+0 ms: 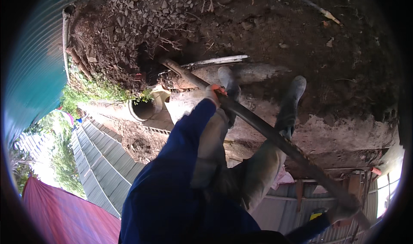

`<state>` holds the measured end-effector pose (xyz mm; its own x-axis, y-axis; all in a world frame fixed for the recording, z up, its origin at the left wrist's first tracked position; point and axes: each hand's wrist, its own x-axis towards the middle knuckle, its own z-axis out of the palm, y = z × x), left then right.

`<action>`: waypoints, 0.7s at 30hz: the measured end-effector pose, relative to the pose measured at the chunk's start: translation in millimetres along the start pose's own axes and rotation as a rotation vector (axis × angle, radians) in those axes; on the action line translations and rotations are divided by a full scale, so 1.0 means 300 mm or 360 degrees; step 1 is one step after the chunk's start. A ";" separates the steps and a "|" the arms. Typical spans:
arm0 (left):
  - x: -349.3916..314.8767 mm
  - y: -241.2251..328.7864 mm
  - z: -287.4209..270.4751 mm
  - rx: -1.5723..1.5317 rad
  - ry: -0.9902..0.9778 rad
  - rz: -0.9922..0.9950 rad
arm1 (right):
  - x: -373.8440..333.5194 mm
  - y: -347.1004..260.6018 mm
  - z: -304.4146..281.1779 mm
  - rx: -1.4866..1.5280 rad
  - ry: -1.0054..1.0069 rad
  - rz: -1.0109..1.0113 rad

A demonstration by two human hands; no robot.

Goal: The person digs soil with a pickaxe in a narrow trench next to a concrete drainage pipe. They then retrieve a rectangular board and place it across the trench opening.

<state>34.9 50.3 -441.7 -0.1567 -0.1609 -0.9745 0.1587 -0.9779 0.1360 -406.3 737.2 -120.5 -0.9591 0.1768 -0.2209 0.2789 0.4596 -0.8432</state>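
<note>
A long, thick, dark pole [269, 130] slants across my body, from loose soil at the upper middle down to the lower right. My left hand [214, 91] is wrapped round it in its upper part. My right hand [343, 210] grips the pole close to its near end at the lower right; shadow blurs its fingers. The pole's brown far end rests at a dark hollow in the soil [148, 61], and its tip is hidden there. My two boots [297, 87] stand apart on the ledge, on either side of the pole.
A pale stick [223, 60] lies beside the pole's far end. Stones and roots cover the earth bank [150, 11]. To the left are a wide pipe mouth [143, 109], green corrugated sheeting [34, 67], a metal roof [99, 162] and a red tarp [64, 214].
</note>
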 end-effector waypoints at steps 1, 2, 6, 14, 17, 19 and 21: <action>0.070 0.072 -0.088 0.0061 0.0419 -0.0009 | -0.113 0.054 0.115 0.0479 0.0072 0.0168; 0.064 0.077 -0.185 0.0113 0.0401 -0.0053 | -0.236 0.012 0.155 0.0418 0.0087 0.0163; 0.111 0.072 -0.311 -0.0018 0.0323 0.0042 | -0.339 -0.150 0.323 0.0167 0.0461 0.0113; 0.147 0.068 -0.243 -0.0001 0.0315 0.0119 | -0.260 -0.047 0.264 0.0739 0.0026 0.0360; 0.138 -0.056 -0.164 0.0124 0.0150 0.0235 | -0.105 0.003 0.108 0.0776 0.0019 0.0334; 0.076 -0.223 -0.039 -0.0169 0.0235 0.0171 | 0.093 0.010 -0.048 0.0753 -0.0089 0.0308; -0.004 -0.406 0.153 0.0030 0.0182 0.0133 | 0.382 0.035 -0.219 0.0677 -0.0093 0.0264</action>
<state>-29.1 163.4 -448.9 -0.0312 -0.2267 -0.9735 0.1482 -0.9642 0.2198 -510.2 819.4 -122.6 -0.9077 0.1626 -0.3868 0.3963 0.0292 -0.9177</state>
